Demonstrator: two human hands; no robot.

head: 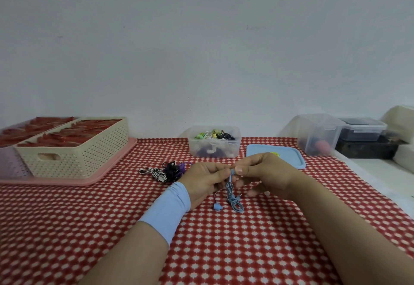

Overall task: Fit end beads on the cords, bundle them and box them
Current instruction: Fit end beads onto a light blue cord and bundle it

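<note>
Both our hands meet above the red-and-white cloth. Our left hand and right hand pinch the top of a light-blue cord between curled fingers. Its coils hang to the cloth beside a blue end bead. Bundled cords lie just left, and a clear tub of cords stands behind.

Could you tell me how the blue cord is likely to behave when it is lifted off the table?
Probably floppy: the blue cord droops in loose loops from the fingers. Likely light, since a pinch carries it. Its end bead may swing or snag.
</note>
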